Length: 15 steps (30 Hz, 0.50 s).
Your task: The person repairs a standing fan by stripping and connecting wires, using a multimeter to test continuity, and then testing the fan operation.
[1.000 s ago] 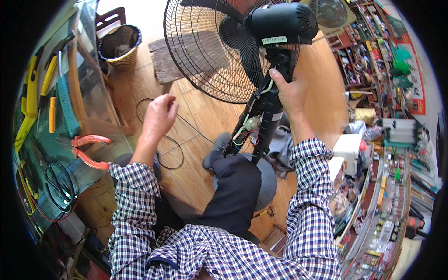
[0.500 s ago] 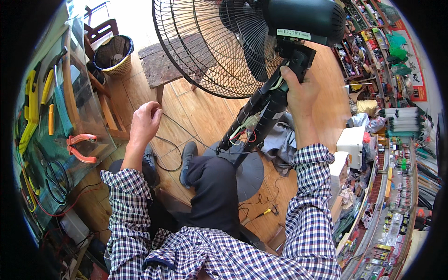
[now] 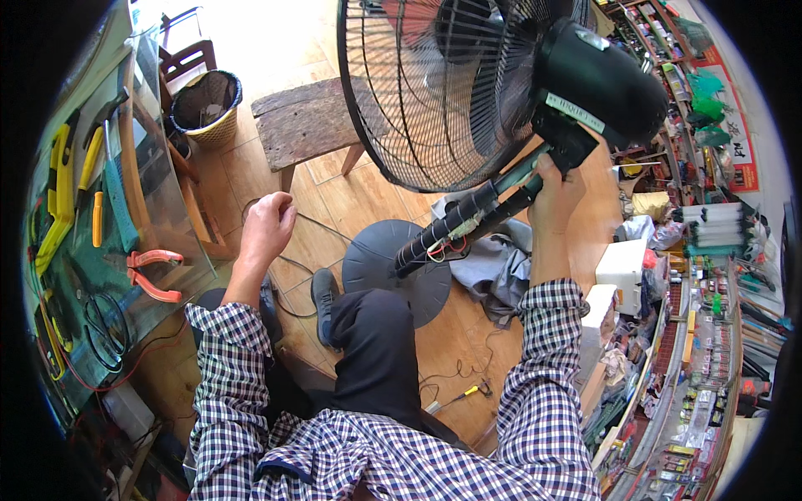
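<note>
My right hand (image 3: 558, 194) is wrapped round the black pole of a stand fan, just below its motor housing (image 3: 603, 83). The round wire guard (image 3: 434, 117) spreads to the left, with dark blades behind it. Light-coloured wires (image 3: 455, 232) show along the dark, ribbed pole (image 3: 447, 225), which slants down over the round, dark fan base (image 3: 426, 305). My left hand (image 3: 267, 230) is closed, hovering left of the pole. A thin black cord (image 3: 322, 225) runs close by its fingertips; I cannot tell whether the fingers hold it.
At left, a glass-topped table carries orange-handled pliers (image 3: 154, 275), scissors (image 3: 104, 330) and yellow-handled tools. A wooden bench (image 3: 305, 121) and a wicker bin (image 3: 206, 113) stand ahead. Grey cloth (image 3: 493, 275) lies by the base. Crowded shelves (image 3: 702, 376) line the right.
The fan's head and guard have moved right and the pole leans more. The base shows farther left and ahead. My left hand has shifted slightly right and nearer to me.
</note>
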Each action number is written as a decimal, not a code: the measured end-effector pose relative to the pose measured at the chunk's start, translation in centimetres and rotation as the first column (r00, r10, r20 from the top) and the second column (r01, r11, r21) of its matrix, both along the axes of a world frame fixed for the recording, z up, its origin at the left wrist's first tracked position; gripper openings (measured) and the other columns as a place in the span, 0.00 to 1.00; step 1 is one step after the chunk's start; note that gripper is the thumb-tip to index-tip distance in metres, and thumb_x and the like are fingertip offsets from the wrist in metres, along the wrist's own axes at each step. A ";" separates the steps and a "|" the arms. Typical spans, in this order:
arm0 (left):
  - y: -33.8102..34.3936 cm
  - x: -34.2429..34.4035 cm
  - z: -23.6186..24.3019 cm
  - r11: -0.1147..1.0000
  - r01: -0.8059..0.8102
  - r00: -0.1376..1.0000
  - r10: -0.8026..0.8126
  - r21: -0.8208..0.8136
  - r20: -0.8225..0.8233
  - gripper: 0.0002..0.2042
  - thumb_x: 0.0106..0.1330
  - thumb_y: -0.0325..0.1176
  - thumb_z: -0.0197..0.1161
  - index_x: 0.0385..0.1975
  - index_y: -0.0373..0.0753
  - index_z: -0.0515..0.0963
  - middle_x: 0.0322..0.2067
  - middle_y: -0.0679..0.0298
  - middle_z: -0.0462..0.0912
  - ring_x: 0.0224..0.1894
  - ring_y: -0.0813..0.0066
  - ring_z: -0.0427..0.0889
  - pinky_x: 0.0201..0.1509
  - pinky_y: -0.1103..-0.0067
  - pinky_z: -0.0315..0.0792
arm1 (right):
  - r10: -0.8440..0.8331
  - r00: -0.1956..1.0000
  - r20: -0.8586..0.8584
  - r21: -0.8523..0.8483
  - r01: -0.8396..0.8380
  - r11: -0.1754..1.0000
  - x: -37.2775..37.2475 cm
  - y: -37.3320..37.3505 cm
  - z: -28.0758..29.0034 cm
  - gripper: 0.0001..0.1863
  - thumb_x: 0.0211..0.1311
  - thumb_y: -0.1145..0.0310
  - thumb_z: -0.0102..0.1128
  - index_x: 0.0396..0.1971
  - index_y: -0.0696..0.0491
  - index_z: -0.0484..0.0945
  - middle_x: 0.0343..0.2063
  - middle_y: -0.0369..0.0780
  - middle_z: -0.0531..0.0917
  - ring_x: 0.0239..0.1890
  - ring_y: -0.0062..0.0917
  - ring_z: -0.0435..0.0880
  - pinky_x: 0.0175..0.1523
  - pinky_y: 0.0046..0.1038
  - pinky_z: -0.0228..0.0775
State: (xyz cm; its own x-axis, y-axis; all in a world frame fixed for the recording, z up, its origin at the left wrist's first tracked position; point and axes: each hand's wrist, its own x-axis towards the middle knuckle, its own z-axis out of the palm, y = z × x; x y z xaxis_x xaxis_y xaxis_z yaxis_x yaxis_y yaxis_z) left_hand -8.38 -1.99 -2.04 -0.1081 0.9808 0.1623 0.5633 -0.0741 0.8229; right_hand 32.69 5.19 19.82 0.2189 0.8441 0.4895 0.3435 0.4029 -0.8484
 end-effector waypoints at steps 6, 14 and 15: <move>0.0 0.2 0.2 1.000 -0.002 1.000 0.002 0.014 0.008 0.11 0.66 0.32 0.66 0.42 0.32 0.82 0.37 0.48 0.86 0.42 0.51 0.87 0.48 0.65 0.79 | -0.120 0.992 0.031 0.009 0.120 0.993 2.4 -3.2 -0.9 0.10 0.63 0.67 0.66 0.38 0.59 0.81 0.31 0.32 0.81 0.33 0.17 0.78 0.38 0.23 0.72; 0.1 0.0 -0.4 0.999 0.008 1.000 -0.007 -0.048 0.018 0.12 0.65 0.33 0.66 0.43 0.34 0.83 0.38 0.48 0.87 0.44 0.50 0.86 0.49 0.64 0.79 | -0.134 0.990 -0.033 0.036 0.135 0.990 5.6 -7.7 -2.3 0.12 0.68 0.65 0.59 0.44 0.57 0.78 0.34 0.31 0.77 0.37 0.17 0.74 0.44 0.23 0.68; 0.2 0.0 -0.5 0.999 0.010 1.000 -0.009 -0.053 0.017 0.12 0.65 0.33 0.66 0.43 0.34 0.83 0.38 0.48 0.87 0.44 0.50 0.86 0.49 0.63 0.79 | -0.142 0.989 -0.048 0.015 0.143 0.990 5.9 -8.3 -2.5 0.12 0.68 0.64 0.58 0.44 0.57 0.78 0.35 0.31 0.77 0.38 0.17 0.73 0.45 0.24 0.67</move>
State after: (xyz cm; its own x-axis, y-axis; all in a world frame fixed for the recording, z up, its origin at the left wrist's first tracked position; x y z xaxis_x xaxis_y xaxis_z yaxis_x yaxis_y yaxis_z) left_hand -8.40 -1.83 -2.50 -0.1006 0.9890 0.1084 0.5493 -0.0356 0.8349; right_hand 38.64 -3.07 17.32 0.3591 0.7936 0.4911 0.3588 0.3684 -0.8576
